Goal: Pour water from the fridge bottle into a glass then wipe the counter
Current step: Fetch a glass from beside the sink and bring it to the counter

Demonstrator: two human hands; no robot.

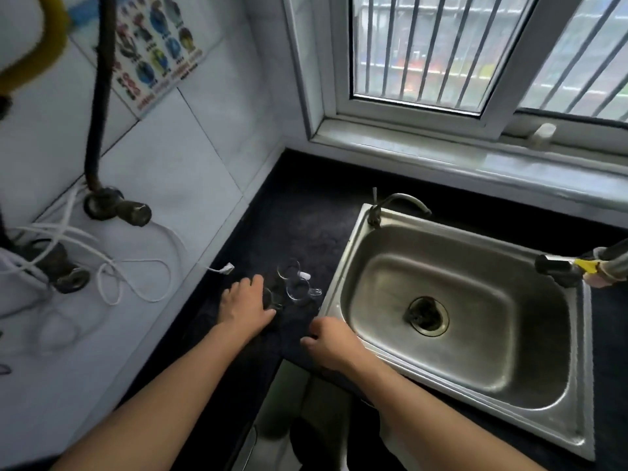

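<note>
While both bare arms reach up from the bottom of the frame, the left hand (245, 304) lies palm down on the black counter (299, 212) at lower centre, its fingers loosely spread and touching a clear glass (272, 297); whether they grip it or only rest against it I cannot tell, since the picture is blurred there. Two more glasses (294, 280) stand just right of that hand, close together, between it and the sink (452, 321). The right hand (331, 341) rests at the counter's front edge, touching the sink's left rim, with its fingers curled downward and close together; nothing shows between them. A steel basin fills the right half of the frame, its drain (426, 316) dark in the middle, and a small tap (396, 205) rises from its upper left corner. At the right edge a dark spray head (557, 271) reaches over the basin's rim. A white cable (142, 280) trails along the tiled wall at left, its plug end lying on the counter near the glasses. A barred window (441, 52) takes up the upper right. No bottle shows.
</note>
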